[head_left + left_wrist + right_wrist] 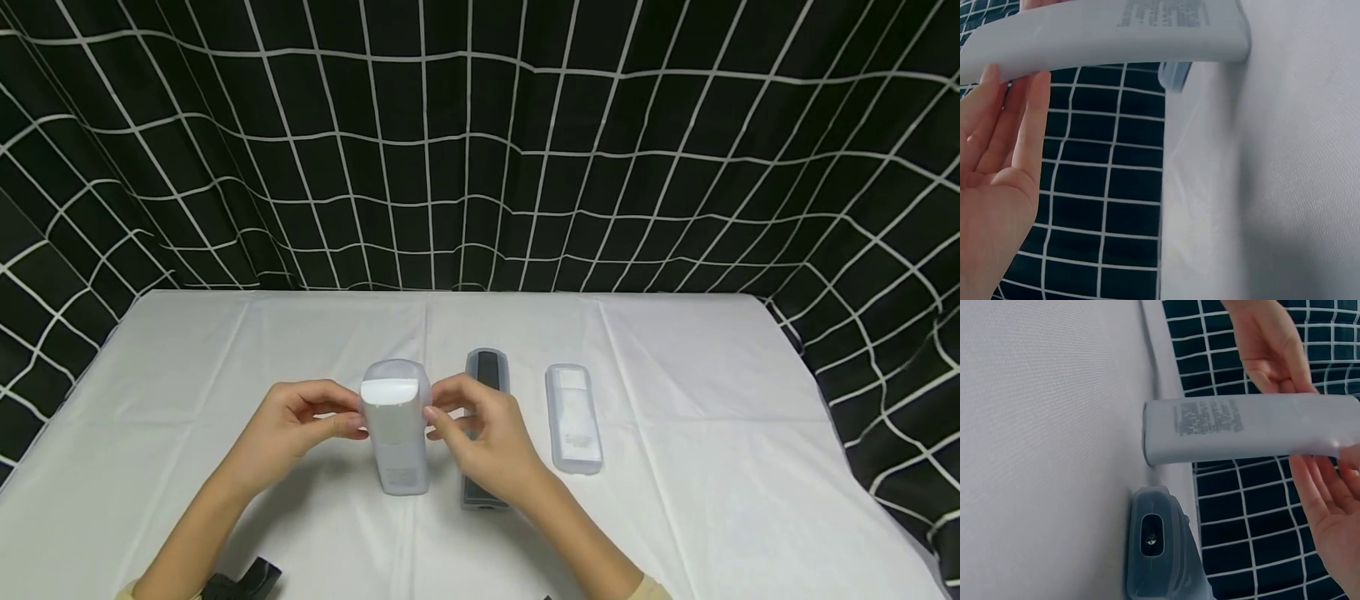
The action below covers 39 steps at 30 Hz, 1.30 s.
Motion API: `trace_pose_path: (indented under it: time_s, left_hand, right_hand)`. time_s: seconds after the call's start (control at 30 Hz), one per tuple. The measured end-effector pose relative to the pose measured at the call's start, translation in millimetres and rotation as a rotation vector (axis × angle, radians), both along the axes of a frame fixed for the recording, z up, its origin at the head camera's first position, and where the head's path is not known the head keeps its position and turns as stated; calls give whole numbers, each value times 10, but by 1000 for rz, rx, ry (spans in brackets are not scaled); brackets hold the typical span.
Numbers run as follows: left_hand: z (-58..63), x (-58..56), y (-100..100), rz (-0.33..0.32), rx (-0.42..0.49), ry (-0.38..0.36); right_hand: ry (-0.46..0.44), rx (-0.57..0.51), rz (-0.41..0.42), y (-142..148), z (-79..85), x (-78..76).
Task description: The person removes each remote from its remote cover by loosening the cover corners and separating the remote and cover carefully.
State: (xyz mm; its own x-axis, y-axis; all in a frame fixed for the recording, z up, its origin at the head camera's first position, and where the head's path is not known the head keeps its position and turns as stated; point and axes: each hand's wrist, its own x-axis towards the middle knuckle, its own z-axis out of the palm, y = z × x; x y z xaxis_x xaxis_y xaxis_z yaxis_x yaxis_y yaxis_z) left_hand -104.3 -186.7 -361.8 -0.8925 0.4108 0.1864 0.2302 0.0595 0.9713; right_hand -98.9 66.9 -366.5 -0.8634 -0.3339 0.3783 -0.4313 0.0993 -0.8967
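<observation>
A white remote control [399, 442] in a translucent cover stands on end, its printed back facing the head camera. My left hand [279, 429] holds it by the left edge near the top, thumb and fingers at the cover. On the opposite edge my right hand [487, 437] grips it, thumb in front. In the right wrist view the lower end of the white remote control [1210, 428] is right at the tablecloth. Partly hidden behind my right hand lies a dark remote control [488, 368] in a clear bluish cover.
Farther right, another white remote control [574, 421] in a translucent cover lies on the white tablecloth [712, 467]. A black curtain [495, 167] with a white grid closes off the table's back and sides. Near my left wrist is a black strap piece [251, 579].
</observation>
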Motion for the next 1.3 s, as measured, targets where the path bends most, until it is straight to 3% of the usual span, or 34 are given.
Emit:
trace_pose_path:
  time_s: [0.37,0.7,0.97,1.3]
  left_hand:
    - [1,7,29,23,-7,63]
    - [-34,43,22,43,-56,65]
    - [-47,57,40,34,-19,61]
    - [-60,69,45,56,-43,64]
  right_hand:
    - [-25,4,19,-6,-6,4]
    - [-11,26,23,9,-76,4]
    - [-19,45,22,15,-107,28]
    - [-20,49,3,5,-113,43]
